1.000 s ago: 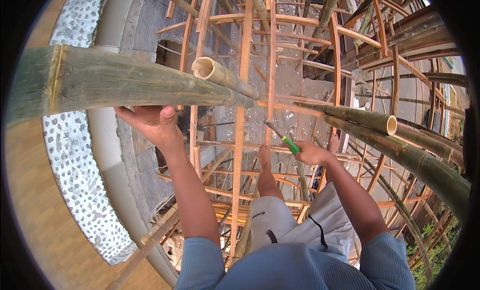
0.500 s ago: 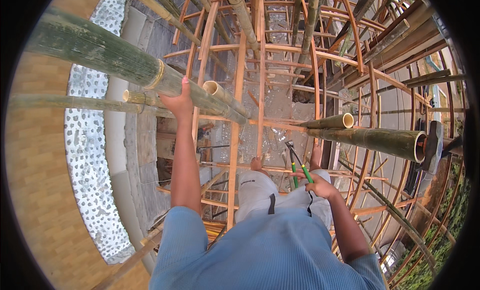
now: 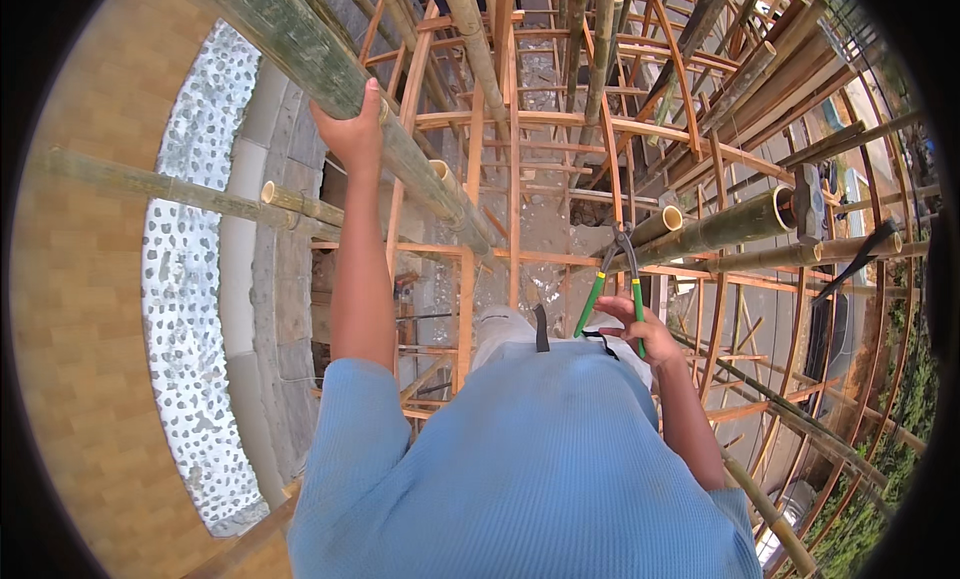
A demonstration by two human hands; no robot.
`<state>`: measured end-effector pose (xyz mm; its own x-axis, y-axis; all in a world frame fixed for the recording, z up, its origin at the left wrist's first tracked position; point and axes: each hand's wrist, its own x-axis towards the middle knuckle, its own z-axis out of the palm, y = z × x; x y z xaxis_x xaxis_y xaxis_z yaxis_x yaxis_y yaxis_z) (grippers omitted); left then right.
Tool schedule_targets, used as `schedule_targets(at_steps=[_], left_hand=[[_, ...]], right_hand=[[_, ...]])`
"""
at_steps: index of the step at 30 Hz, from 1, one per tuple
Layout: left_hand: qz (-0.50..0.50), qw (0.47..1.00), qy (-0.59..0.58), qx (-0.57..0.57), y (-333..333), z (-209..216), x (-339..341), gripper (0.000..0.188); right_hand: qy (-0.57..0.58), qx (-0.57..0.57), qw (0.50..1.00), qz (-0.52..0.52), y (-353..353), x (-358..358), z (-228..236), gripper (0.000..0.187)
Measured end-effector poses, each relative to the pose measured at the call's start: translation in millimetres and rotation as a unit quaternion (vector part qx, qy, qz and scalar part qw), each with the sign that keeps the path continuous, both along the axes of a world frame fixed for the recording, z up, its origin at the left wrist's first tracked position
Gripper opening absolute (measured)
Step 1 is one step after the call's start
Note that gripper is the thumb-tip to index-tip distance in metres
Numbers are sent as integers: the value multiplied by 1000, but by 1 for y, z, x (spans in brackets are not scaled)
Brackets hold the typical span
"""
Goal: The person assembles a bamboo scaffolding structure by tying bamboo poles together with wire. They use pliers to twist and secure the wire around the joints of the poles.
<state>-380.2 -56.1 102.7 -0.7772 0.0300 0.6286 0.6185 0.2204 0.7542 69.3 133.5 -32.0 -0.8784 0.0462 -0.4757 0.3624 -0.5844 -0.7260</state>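
Observation:
My left hand [image 3: 352,129] is wrapped round a thick green bamboo pole [image 3: 300,49] that slants from the upper left toward the middle; the thumb lies along its top side. In front of my waist, my right hand [image 3: 648,337] holds end-cutting nippers [image 3: 622,241] with green handles. Their metal head points away from me and the handles are spread apart. Some fingers are between the handles. Just past the nippers, a bamboo pole [image 3: 700,229] with a hollow cut end runs to the right. A shorter hollow piece [image 3: 655,224] lies beside it.
Wooden strips [image 3: 515,179] and bamboo form a framework below and ahead. A grey hammer-like head [image 3: 808,199] stands by the cut bamboo end. On the left, a thinner bamboo pole [image 3: 120,174] crosses a white, grey-spotted ledge [image 3: 185,279] beside tan flooring [image 3: 90,359].
The thick bamboo pole has swung upward and right in view, my left hand with it. My right hand has raised the nippers, and the handles are spread wider.

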Motion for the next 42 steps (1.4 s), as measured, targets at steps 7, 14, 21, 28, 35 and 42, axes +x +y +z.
schedule_targets(at_steps=[7, 14, 21, 28, 35, 42], left_hand=[[11, 998, 60, 26, -1, -11, -14, 58], [139, 972, 186, -31, 1, -26, 42, 57], [-441, 777, -415, -173, 47, -105, 158, 24], [-536, 656, -494, -195, 89, -124, 272, 45], [-408, 538, -726, 134, 127, -113, 296, 33], [-413, 777, -450, -150, 101, -149, 225, 36]], right_hand=[[118, -104, 986, -46, -26, 9, 1, 78], [-43, 166, 973, -155, -32, 23, 7, 37], [-249, 400, 872, -133, -19, 62, -44, 28], [-167, 529, 830, -57, -31, 34, 28, 24], [-3, 506, 862, -37, -33, 19, 41, 34], [-244, 508, 820, -102, 37, 92, -11, 37]])
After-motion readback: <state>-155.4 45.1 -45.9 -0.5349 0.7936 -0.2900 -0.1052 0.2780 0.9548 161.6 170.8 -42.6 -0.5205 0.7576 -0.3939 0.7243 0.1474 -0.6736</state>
